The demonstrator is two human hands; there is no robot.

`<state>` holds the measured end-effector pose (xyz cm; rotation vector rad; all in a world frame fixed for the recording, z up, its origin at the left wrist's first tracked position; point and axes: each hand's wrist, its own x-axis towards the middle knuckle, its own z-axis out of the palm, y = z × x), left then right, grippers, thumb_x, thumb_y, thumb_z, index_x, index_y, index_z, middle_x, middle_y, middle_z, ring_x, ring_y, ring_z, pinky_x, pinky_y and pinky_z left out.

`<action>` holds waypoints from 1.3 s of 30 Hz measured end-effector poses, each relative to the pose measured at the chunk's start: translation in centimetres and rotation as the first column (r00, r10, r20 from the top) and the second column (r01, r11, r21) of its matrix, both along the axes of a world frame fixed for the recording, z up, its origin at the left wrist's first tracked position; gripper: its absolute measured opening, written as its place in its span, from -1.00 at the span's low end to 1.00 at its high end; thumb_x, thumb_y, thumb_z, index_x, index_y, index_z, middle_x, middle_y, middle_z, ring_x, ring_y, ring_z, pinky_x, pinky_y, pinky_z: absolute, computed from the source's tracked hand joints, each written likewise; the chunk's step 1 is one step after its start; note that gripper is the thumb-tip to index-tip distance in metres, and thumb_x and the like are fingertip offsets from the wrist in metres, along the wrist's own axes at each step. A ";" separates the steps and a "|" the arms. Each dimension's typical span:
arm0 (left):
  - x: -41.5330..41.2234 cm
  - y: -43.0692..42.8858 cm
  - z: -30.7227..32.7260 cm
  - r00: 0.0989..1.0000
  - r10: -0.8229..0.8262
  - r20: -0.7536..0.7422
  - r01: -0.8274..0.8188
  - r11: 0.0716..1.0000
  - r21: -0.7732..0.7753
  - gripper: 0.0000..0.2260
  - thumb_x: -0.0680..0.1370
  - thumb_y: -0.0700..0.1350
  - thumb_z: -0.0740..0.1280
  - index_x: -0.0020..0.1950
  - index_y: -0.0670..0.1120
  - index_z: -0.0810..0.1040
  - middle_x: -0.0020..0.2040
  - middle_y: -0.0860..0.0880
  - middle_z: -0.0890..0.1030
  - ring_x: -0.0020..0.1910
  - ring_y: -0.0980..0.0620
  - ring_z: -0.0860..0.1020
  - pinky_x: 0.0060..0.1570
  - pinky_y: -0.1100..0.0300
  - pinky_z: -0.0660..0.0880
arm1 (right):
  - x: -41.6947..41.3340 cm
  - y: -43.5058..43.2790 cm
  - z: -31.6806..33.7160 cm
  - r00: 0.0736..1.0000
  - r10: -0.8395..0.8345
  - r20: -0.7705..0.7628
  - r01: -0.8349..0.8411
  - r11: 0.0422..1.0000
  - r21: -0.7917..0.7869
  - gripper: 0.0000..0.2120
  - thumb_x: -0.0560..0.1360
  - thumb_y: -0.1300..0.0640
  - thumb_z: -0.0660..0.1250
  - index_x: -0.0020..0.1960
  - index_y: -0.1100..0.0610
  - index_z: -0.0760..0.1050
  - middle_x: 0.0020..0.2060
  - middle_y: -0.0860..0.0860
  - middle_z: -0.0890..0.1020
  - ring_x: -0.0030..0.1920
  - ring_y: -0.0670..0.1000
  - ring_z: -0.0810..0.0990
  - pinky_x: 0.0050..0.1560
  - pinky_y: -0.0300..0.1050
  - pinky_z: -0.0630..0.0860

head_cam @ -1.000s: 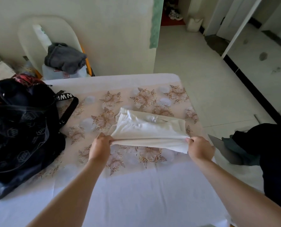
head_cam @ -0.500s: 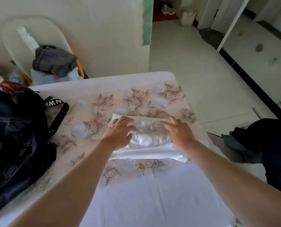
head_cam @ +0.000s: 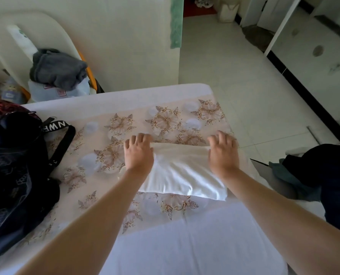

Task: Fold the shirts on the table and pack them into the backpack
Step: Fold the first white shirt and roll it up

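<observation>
A white shirt (head_cam: 183, 175) of soft, matte cloth is found folded into a thick, pillow-like oblong with rounded edges. It lies at the centre of the frame on the table (head_cam: 185, 245), upon a glossy floral cloth (head_cam: 115, 126) with a smooth white sheet below it in the picture. Its long axis runs left to right across the frame, the right end set slightly lower.

The left hand (head_cam: 138, 153) is laid palm down on the shirt's left end and the right hand (head_cam: 222, 155) on its right end. The fingers of both are spread and nearly straight, reaching past the far edge; nothing is clasped.

A black backpack (head_cam: 16, 175) of slack fabric with a lettered strap is noted at the left edge of the frame, well apart from the shirt.
</observation>
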<state>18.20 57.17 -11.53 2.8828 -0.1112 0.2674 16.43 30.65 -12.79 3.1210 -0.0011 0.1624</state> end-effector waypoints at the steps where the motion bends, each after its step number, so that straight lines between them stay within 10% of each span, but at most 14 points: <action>1: -0.3 -0.7 -0.1 0.998 -0.032 0.045 0.033 0.999 -0.017 -0.75 0.47 -0.31 0.36 0.08 -0.04 0.57 0.06 -0.01 0.56 0.05 -0.08 0.50 0.12 0.01 0.37 | -0.4 0.5 0.0 0.985 0.159 0.070 -0.160 0.987 0.017 -0.64 0.38 0.24 0.40 0.17 0.14 0.49 0.20 0.20 0.50 0.15 0.24 0.49 0.14 0.11 0.43; 4: -2.6 -2.7 -0.9 0.902 -0.392 0.181 0.400 0.916 -0.009 -0.75 0.44 -0.40 0.29 -0.03 -0.09 0.59 -0.01 -0.04 0.57 -0.07 -0.09 0.52 -0.04 0.04 0.44 | -2.2 1.6 -1.4 0.787 0.615 0.054 -0.611 0.788 -0.072 -0.70 0.65 0.09 0.17 0.33 0.14 0.46 0.34 0.17 0.49 0.31 0.20 0.46 0.27 0.12 0.41; 6: -3.9 -2.6 -2.6 0.802 -0.587 0.106 0.582 0.809 0.078 -0.82 0.55 -0.22 0.28 0.09 -0.10 0.60 0.08 -0.07 0.58 0.02 -0.13 0.55 0.04 -0.05 0.48 | -2.8 1.2 -2.7 0.819 0.558 -0.133 -0.561 0.828 0.018 -0.56 0.69 -0.02 -0.01 0.48 0.11 0.35 0.45 0.21 0.40 0.42 0.22 0.40 0.38 0.17 0.37; 9: -3.9 0.1 -4.1 0.847 -0.477 -0.236 0.518 0.840 0.159 -0.55 0.65 0.12 0.07 0.53 0.05 0.31 0.54 -0.05 0.30 0.52 -0.14 0.25 0.44 -0.24 0.21 | -2.6 -0.6 -2.8 0.882 0.305 -0.359 -0.305 0.951 0.056 -0.38 0.65 -0.24 -0.21 0.63 -0.01 -0.15 0.61 0.15 -0.08 0.61 0.16 -0.04 0.57 0.13 0.01; 13: -2.4 2.6 -4.0 0.839 -0.313 -0.444 0.440 0.871 0.218 -0.50 0.64 0.22 -0.24 0.57 0.21 -0.29 0.58 0.06 -0.34 0.55 -0.09 -0.34 0.49 -0.32 -0.16 | -2.1 -1.7 -2.0 0.841 0.247 -0.482 -0.279 0.960 0.004 -0.41 0.65 -0.22 -0.26 0.57 -0.06 -0.41 0.55 0.05 -0.36 0.57 0.06 -0.33 0.58 0.12 -0.17; 16: -2.6 1.6 -2.7 0.874 -0.234 -0.426 0.369 0.890 0.268 -0.50 0.68 0.09 -0.11 0.59 0.16 -0.23 0.58 -0.01 -0.36 0.54 -0.11 -0.37 0.48 -0.29 -0.26 | -2.4 -1.2 -1.5 0.841 0.222 -0.493 -0.268 0.963 -0.022 -0.40 0.66 -0.20 -0.24 0.58 -0.05 -0.39 0.58 0.06 -0.30 0.60 0.09 -0.23 0.55 0.13 0.04; 20: -7.3 -3.0 -1.8 0.953 -0.250 -0.170 0.263 0.963 0.060 -0.54 0.62 -0.08 0.05 0.54 0.01 0.26 0.59 -0.10 0.17 0.57 -0.15 0.11 0.50 -0.21 0.11 | -4.0 -0.2 -1.1 0.868 0.141 -0.475 -0.186 0.981 -0.049 -0.38 0.63 -0.16 -0.15 0.62 0.04 -0.12 0.58 0.18 0.05 0.54 0.21 0.13 0.41 0.19 0.27; 23: -10.7 -5.9 -2.9 0.904 -0.273 -0.329 0.269 0.961 -0.061 -0.46 0.64 0.22 -0.11 0.61 0.10 0.08 0.61 -0.02 0.09 0.59 -0.11 0.03 0.53 -0.19 0.01 | -5.3 0.4 -0.8 0.887 0.124 -0.444 -0.173 0.982 -0.071 -0.31 0.49 -0.20 -0.08 0.50 0.13 0.30 0.29 0.22 0.47 0.19 0.23 0.49 0.08 0.14 0.51; 28: -9.2 -3.2 -3.5 0.852 -0.254 -0.457 0.334 0.937 0.102 -0.35 0.54 0.32 -0.27 0.60 0.13 -0.24 0.60 0.08 -0.26 0.55 0.04 -0.33 0.48 -0.10 -0.36 | -8.2 0.5 -0.5 0.905 0.245 -0.347 -0.274 0.961 -0.035 -0.49 0.45 -0.22 0.09 0.16 0.11 0.50 -0.04 0.14 0.55 -0.08 0.20 0.58 -0.10 0.04 0.53; 31: -8.2 -0.1 -3.4 0.832 -0.328 -0.447 0.451 0.870 0.201 -0.37 0.64 0.15 0.09 0.60 0.11 -0.18 0.60 0.03 -0.25 0.56 -0.04 -0.30 0.49 -0.13 -0.35 | -9.3 1.2 0.0 0.836 0.418 -0.354 -0.418 0.905 0.081 -0.57 0.45 -0.23 0.13 0.02 0.06 0.56 -0.10 0.06 0.59 -0.03 0.17 0.59 0.04 0.08 0.55; 34: -9.2 1.6 -3.0 0.871 -0.398 -0.287 0.460 0.866 0.196 -0.34 0.46 -0.06 0.45 0.54 0.01 0.31 0.57 -0.08 0.24 0.55 -0.13 0.18 0.50 -0.16 0.14 | -10.7 2.1 0.5 0.779 0.574 -0.252 -0.577 0.814 0.069 -0.53 0.35 -0.29 0.22 0.02 0.04 0.56 0.02 0.03 0.53 0.06 0.12 0.51 0.19 0.14 0.43; 39: -15.8 1.0 -4.9 0.849 -0.461 -0.259 0.487 0.872 0.044 -0.38 0.57 0.18 0.17 0.59 -0.01 0.18 0.62 -0.07 0.08 0.59 -0.09 0.06 0.51 -0.09 0.18 | -12.4 3.1 -0.5 0.666 0.691 -0.279 -0.702 0.708 0.076 -0.31 0.33 -0.07 0.29 0.44 0.05 0.33 0.44 0.14 0.34 0.42 0.17 0.32 0.45 0.10 0.33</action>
